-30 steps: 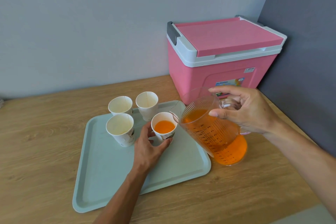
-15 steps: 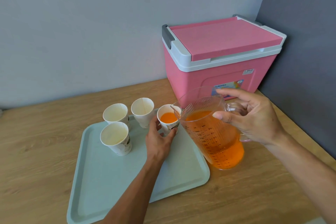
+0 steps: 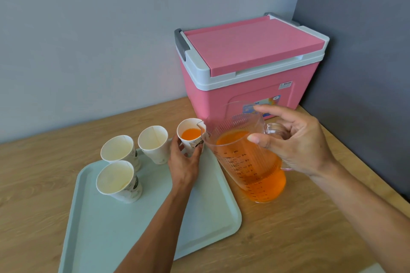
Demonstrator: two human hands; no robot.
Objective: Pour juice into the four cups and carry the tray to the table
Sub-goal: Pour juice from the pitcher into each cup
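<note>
A pale green tray [image 3: 206, 217] lies on the wooden counter. Three white paper cups stand empty on its far left part: one at the back left [image 3: 117, 148], one at the back middle [image 3: 154, 141], one nearer [image 3: 115, 180]. My left hand [image 3: 185, 167] grips a fourth cup [image 3: 190, 133], which holds orange juice, at the tray's far right corner. My right hand [image 3: 295, 147] holds the handle of a clear measuring jug [image 3: 248, 159], about half full of orange juice, tilted left with its spout touching that cup's rim.
A pink cooler box [image 3: 248, 68] with a white rim and closed lid stands behind the jug in the corner. A grey wall runs along the back and a darker wall on the right. Bare wooden counter [image 3: 37, 162] lies left of the tray.
My left hand has slid the juice cup toward the tray's far right corner. The jug has tipped back more upright, and its spout stays by the cup.
</note>
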